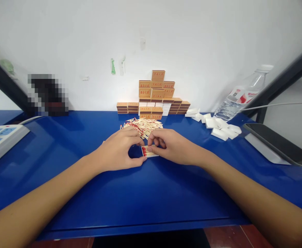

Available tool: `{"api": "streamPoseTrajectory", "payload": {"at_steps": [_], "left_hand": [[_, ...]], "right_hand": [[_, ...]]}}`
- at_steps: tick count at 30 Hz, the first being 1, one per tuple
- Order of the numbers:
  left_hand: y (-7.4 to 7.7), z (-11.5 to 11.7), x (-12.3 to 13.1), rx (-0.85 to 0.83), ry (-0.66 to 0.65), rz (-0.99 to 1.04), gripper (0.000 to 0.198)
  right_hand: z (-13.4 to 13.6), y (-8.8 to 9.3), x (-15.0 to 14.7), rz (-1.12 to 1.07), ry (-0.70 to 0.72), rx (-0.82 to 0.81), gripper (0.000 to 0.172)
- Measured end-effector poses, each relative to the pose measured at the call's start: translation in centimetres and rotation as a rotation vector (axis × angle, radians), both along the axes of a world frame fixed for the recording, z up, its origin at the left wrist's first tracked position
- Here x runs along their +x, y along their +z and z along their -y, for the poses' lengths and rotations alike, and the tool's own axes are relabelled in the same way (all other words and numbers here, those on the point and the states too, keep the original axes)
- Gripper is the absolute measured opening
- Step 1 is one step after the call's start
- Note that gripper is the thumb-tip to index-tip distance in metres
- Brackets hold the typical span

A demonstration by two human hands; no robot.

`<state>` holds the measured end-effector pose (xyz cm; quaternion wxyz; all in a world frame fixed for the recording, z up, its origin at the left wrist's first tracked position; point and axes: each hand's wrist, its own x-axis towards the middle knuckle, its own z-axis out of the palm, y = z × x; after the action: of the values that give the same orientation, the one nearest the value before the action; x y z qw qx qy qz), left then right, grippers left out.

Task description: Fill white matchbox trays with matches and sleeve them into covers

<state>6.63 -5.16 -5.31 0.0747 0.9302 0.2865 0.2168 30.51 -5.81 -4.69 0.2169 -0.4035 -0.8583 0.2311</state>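
Note:
A small white matchbox tray (149, 152) filled with red-tipped matches lies on the blue table (151, 199). My left hand (120, 150) curls around its left end, thumb and fingers pinching the tray. My right hand (170, 146) grips the tray's right end, its fingertips pressed on the matches. Just behind both hands lies a loose pile of matches (143, 126). Behind the pile, a stack of orange-brown matchboxes (154, 94) stands against the white wall.
Several empty white trays (216, 124) lie at the right rear. A plastic water bottle (241, 94) stands behind them. A dark phone (280, 143) rests at the far right, and a white power strip (1, 137) at the far left.

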Motion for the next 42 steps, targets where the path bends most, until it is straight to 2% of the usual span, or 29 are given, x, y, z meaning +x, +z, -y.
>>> {"api": "streamPoseTrajectory", "payload": {"at_steps": [5,8,11,15,18,21,29,32,34,38,42], "left_hand": [[0.1,0.0,0.0,-0.013,0.0,0.0,0.02],[0.2,0.1,0.0,-0.027,0.011,-0.002,0.021],[0.2,0.1,-0.1,-0.039,0.025,-0.022,0.024],[0.1,0.1,-0.2,-0.036,0.032,-0.037,0.03],[0.0,0.0,-0.1,-0.037,0.026,-0.026,0.027],[0.0,0.0,-0.1,-0.048,0.018,-0.008,0.024],[-0.3,0.0,-0.1,-0.039,0.027,0.023,0.029],[-0.6,0.1,0.1,-0.039,0.041,0.035,0.03],[-0.6,0.1,0.2,-0.036,0.041,0.045,0.027],[-0.4,-0.1,0.1,-0.008,0.043,0.103,0.026],[-0.2,-0.4,-0.1,0.026,0.043,0.166,0.025]], "right_hand": [[-0.1,0.2,0.1,-0.016,0.002,-0.022,0.008],[-0.6,0.6,0.6,-0.035,-0.06,-0.002,0.009],[-1.3,0.6,1.2,-0.029,-0.116,0.01,0.013],[-1.9,0.1,1.5,0.032,-0.09,-0.027,0.018],[-2.0,0.0,1.6,0.034,-0.079,-0.053,0.022],[-2.3,0.3,1.9,-0.022,-0.133,-0.057,0.026],[-4.2,0.5,3.9,-0.071,-0.392,0.039,0.024],[-5.4,0.9,4.8,-0.211,-0.575,-0.009,0.022],[-6.7,1.5,5.5,-0.338,-0.736,-0.057,0.02],[-10.5,3.0,6.9,-0.429,-0.932,-0.112,0.019],[-13.9,3.7,7.7,-0.436,-1.055,-0.243,0.034]]}}
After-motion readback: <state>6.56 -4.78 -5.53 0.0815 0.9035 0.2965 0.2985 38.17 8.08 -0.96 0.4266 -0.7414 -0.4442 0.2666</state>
